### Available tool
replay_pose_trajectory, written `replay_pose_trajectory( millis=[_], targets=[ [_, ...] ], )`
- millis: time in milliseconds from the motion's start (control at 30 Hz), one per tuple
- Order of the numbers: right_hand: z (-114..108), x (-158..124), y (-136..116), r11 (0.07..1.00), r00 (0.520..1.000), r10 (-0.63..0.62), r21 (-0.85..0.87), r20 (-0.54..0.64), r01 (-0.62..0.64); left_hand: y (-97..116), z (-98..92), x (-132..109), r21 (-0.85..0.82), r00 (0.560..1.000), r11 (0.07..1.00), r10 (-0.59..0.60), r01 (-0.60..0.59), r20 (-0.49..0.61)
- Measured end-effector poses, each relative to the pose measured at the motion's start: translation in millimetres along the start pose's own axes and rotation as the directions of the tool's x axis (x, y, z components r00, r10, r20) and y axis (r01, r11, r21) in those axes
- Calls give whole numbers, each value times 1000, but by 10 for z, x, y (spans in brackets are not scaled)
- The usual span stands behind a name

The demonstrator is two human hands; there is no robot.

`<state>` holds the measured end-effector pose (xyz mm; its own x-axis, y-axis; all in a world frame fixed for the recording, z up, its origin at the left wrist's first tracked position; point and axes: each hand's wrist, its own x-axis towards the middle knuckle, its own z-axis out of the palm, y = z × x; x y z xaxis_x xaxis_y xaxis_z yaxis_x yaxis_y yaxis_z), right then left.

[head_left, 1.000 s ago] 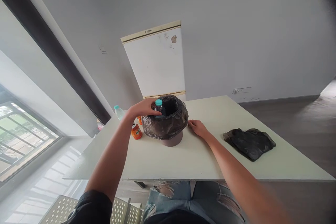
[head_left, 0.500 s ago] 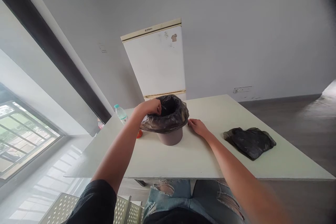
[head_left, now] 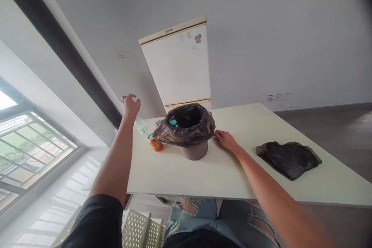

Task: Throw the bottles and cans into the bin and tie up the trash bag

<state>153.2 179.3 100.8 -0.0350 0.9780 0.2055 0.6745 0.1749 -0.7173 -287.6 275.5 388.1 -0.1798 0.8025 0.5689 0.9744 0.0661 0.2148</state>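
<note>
A mauve trash bin (head_left: 195, 152) stands on the table, lined with a black trash bag (head_left: 186, 135) folded over its rim. Inside the bag's mouth shows the turquoise cap (head_left: 173, 123) of a bottle. My right hand (head_left: 225, 140) rests at the bin's right side, fingers closed at the bag's edge; their tips are partly hidden. My left hand (head_left: 130, 105) is raised over a clear plastic bottle (head_left: 141, 126), fingers curved and apart, holding nothing. The bottle's top is hidden behind my wrist. An orange drink can (head_left: 155, 143) stands between the bottle and the bin.
Another black plastic bag (head_left: 289, 159) lies crumpled on the right of the pale table (head_left: 232, 178). Part of another can (head_left: 157, 123) shows behind the bag's left edge. A white refrigerator (head_left: 177, 66) stands beyond the table, and a barred window (head_left: 26, 143) is at left.
My left hand has come out of the bin and moved left, above the clear bottle. A turquoise cap now shows inside the bag. My right hand stays at the bag's edge.
</note>
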Motion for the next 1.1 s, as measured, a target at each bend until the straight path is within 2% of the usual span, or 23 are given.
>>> replay_pose_trajectory(
  millis=[133, 233, 333, 433, 500, 567, 600, 633, 700, 767, 800, 833, 933, 1000, 1100],
  targets=[
    [13, 1, 19, 1000, 1000, -1, -4, 1, 1, -406, 435, -8, 63, 982, 997, -59, 48, 178],
    [14, -6, 21, 1000, 1000, -3, -2, 6, 3, -604, 649, -73, 81, 956, 994, -87, 67, 279],
    [7, -16, 13, 1000, 1000, 0, -5, 13, 0, -720, 728, -105, 89, 937, 991, -121, 97, 329],
    [1, -22, 0, 1000, 1000, 5, -14, 16, -5, -722, 676, -88, 94, 939, 986, -161, 138, 304],
    [-3, -22, -8, 1000, 1000, 8, -20, 18, -7, -636, 555, -41, 95, 955, 982, -179, 161, 235],
    [-6, -18, -13, 1000, 1000, 8, -28, 21, -8, -468, 345, 30, 65, 981, 985, -166, 160, 105],
    [-7, -16, -13, 999, 1000, 8, -31, 22, -8, -352, 202, 66, 40, 990, 989, -141, 140, 23],
    [-8, -14, -13, 999, 1000, 8, -34, 23, -7, -219, 36, 96, -47, 988, 996, -84, 78, -126],
    [-8, -13, -9, 999, 1000, 5, -37, 25, -4, 85, -352, 115, -193, 940, 977, 21, -92, -341],
    [-8, -15, -4, 999, 1000, 2, -41, 24, -1, 398, -764, 51, -287, 886, 916, 132, -280, -443],
    [-8, -17, -1, 999, 1000, 0, -43, 24, 1, 544, -956, -15, -324, 866, 867, 209, -379, -455],
    [-8, -19, 1, 999, 1000, -2, -45, 23, 3, 676, -1126, -99, -368, 859, 810, 293, -456, -420],
    [-10, -23, -1, 999, 1000, -6, -52, 24, 7, 976, -1442, -393, -474, 832, 692, 520, -544, -195],
    [-14, -22, -11, 998, 1000, -9, -56, 25, 11, 1111, -1467, -554, -471, 811, 696, 580, -541, -76],
    [-23, -19, -36, 998, 1000, -16, -60, 26, 18, 1255, -1286, -674, -411, 782, 726, 621, -551, 48]
  ],
)
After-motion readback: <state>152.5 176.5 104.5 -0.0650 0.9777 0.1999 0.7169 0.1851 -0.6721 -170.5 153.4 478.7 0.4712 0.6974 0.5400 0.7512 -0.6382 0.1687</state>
